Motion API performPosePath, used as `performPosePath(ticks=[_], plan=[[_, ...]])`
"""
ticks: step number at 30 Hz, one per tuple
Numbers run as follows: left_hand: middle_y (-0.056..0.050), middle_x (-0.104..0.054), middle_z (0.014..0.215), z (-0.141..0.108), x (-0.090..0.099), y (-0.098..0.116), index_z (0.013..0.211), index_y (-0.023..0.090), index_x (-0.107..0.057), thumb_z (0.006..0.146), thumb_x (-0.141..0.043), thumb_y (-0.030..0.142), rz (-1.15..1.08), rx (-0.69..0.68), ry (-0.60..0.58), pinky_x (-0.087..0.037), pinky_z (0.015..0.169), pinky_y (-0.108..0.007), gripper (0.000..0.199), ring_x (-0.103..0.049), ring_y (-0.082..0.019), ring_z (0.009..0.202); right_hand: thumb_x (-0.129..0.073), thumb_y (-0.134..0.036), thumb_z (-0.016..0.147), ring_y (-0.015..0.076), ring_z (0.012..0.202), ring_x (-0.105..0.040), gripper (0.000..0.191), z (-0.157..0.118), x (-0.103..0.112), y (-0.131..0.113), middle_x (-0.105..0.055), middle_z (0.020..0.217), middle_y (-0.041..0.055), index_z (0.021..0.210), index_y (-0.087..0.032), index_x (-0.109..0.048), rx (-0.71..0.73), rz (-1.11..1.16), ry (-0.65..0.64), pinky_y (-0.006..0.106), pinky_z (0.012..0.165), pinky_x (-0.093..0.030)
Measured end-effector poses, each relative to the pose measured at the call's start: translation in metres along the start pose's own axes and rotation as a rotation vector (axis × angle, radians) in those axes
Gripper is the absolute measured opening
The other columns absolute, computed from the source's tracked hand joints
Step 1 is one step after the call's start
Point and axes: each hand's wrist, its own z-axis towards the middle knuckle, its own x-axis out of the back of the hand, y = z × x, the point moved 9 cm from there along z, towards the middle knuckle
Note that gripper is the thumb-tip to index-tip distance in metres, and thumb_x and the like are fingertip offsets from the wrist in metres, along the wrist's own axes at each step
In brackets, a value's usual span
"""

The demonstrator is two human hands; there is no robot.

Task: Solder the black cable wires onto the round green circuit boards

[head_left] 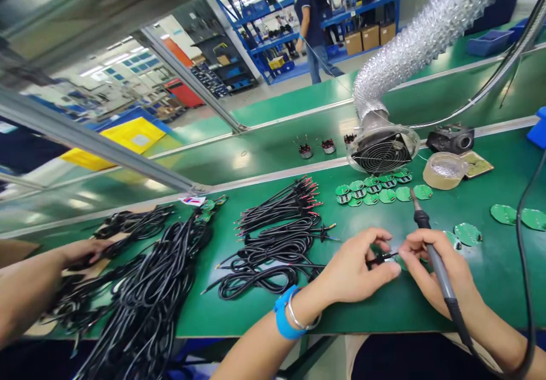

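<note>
Your left fingers (386,276) grasp a black cable (376,261); your right fingers (431,238) hold a grey-handled soldering iron (440,273). Beyond, a round, cream-coloured tub (438,181) contains something silvery.

I am working at a green table (499,266). Coiled black cables (273,249) are lying in bunches mid-table; a larger cable tangle (157,272) is filling the left and drooping over the front edge. Green circuit boards (387,196) are lying in rows toward the back, two more boards (503,214) at far right. Behind the rows a fan (384,152) is standing; right of it, a tub (439,180) is sitting beside a flat tray (478,164).
</note>
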Motion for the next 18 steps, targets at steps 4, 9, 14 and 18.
performPosePath(ticks=[4, 9, 14, 18], plan=[[0.003, -0.049, 0.062, 0.014, -0.012, -0.011, 0.082, 0.016, -0.061, 0.088, -0.055, 0.043, -0.179, 0.063, 0.042, -0.029, 0.050, -0.023, 0.028, -0.039, -0.010, 0.052, -0.054, -0.017, 0.094, 0.0126, 0.068, -0.067, 0.018, -0.006, -0.003, -0.009, -0.065, 0.083, 0.0018, 0.111, -0.022, -0.048, 0.084, -0.078, 0.076, 0.023, 0.063, -0.058], [0.002, -0.054, 0.065, 0.021, -0.008, -0.017, 0.078, 0.018, -0.060, 0.090, -0.050, 0.039, 0.025, 0.041, 0.076, -0.034, 0.056, -0.024, 0.026, -0.044, -0.012, 0.059, -0.050, -0.012, 0.094, 0.0165, 0.087, -0.067, 0.026, -0.016, -0.003, -0.008, -0.069, 0.098, 0.0042, 0.116, -0.025, -0.052, 0.259, -0.158, -0.080, 0.030, 0.076, -0.058], [0.000, -0.065, 0.069, 0.025, -0.011, -0.016, 0.073, 0.020, -0.063, 0.083, -0.052, 0.022, 0.340, 0.081, -0.024, -0.036, 0.061, -0.027, 0.015, -0.055, -0.016, 0.063, -0.060, -0.030, 0.093, 0.0238, 0.092, -0.062, 0.026, -0.016, 0.012, 0.026, -0.068, 0.102, 0.0081, 0.117, -0.022, -0.058, 0.249, -0.320, -0.289, 0.040, 0.081, -0.054], [-0.002, -0.070, 0.077, 0.033, -0.012, -0.015, 0.074, 0.021, -0.065, 0.078, -0.054, 0.018, 0.416, 0.103, -0.037, -0.038, 0.066, -0.029, 0.012, -0.061, -0.020, 0.072, -0.058, -0.028, 0.094, 0.0232, 0.084, -0.058, 0.023, -0.018, 0.011, 0.036, -0.064, 0.091, 0.0081, 0.116, -0.020, -0.058, 0.205, -0.415, -0.258, 0.039, 0.077, -0.050]])
